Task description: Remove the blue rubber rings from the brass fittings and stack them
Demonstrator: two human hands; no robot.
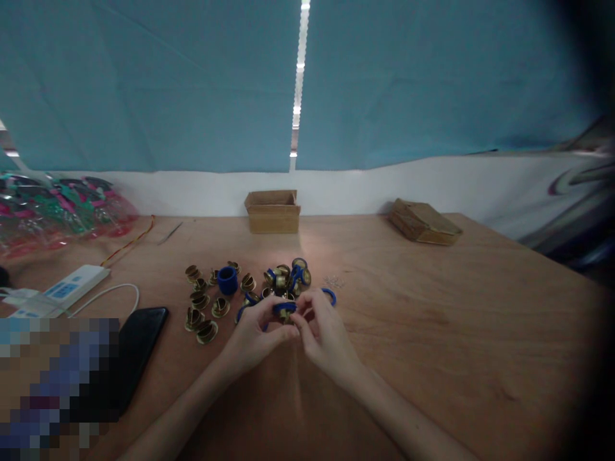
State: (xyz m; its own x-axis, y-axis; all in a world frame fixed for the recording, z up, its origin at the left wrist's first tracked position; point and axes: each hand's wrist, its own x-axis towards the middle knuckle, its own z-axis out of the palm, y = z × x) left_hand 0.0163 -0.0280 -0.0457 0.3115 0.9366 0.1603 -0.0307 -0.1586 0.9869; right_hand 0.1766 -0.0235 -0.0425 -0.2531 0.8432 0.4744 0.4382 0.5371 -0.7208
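A brass piece with a blue ring is held between both hands above the table's middle. My left hand grips it from the left with thumb and fingers. From the right, my right hand has its fingers closed at the same piece. Just beyond the hands lies a pile of brass and blue parts. Loose brass pieces are spread to the left, around a blue cylinder. A blue ring lies beside my right hand, near small metal bits.
An open cardboard box stands at the back, with another brown box at the back right. On the left are a black phone, a white power strip, a cable, tweezers and plastic-wrapped items.
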